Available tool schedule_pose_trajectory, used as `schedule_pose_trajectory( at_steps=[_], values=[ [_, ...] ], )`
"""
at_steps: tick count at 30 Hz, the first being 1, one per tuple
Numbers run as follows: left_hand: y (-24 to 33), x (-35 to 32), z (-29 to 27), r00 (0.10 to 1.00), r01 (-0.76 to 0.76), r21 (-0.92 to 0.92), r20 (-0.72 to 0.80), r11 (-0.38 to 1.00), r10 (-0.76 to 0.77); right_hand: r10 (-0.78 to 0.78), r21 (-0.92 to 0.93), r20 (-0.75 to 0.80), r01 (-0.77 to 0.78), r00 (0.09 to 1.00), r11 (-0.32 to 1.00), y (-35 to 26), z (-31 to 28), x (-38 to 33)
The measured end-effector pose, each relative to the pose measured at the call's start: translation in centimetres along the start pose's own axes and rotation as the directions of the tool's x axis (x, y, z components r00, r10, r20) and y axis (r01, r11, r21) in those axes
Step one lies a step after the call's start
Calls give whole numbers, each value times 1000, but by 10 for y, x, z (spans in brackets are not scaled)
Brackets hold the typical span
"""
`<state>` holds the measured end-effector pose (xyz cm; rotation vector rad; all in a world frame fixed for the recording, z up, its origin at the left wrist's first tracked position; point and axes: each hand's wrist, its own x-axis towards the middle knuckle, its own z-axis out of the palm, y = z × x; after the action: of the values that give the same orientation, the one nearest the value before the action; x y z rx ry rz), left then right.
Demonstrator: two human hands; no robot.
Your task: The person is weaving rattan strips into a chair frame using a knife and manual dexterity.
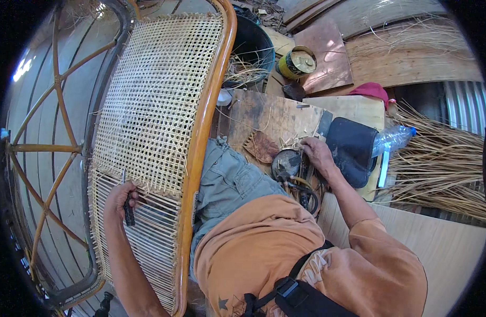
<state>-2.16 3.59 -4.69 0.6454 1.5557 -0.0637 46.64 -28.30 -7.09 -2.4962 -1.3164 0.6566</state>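
Note:
My left hand (pixel 120 199) is closed round the dark handle of an awl-like tool (pixel 129 213), whose thin metal tip points away from me. It rests over the cane seat panel (pixel 157 79), at the border between the finished open weave and the bare parallel strands (pixel 148 227). A glossy wooden frame (pixel 205 121) edges the panel. On the low bench to the right, my right hand (pixel 318 154) has its fingers bent together by a pile of short cane bits (pixel 296 141). What they pinch, if anything, is hidden. Close to it lies a round dark disc-like object (pixel 286 165).
A brown leaf-like piece (pixel 264 147) lies on the wooden board (pixel 248 113). Behind stand a dark bucket (pixel 248 47) with cane scraps and an open tin (pixel 297 62). At right are a black pad (pixel 351 150), a plastic bottle (pixel 393 139) and cane bundles (pixel 438 158).

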Motion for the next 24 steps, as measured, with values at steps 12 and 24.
schedule_pose_trajectory(
  at_steps=[12, 24],
  values=[
    [4, -11, 7, 998, -27, 72, -53, 997, 31, -277, -90, -80, 270, 957, 959, -53, -16, 2],
    [5, -10, 8, 999, -19, 42, -49, 999, 21, -186, 87, 411, 165, 892, 982, -71, 15, -68]
  ],
)
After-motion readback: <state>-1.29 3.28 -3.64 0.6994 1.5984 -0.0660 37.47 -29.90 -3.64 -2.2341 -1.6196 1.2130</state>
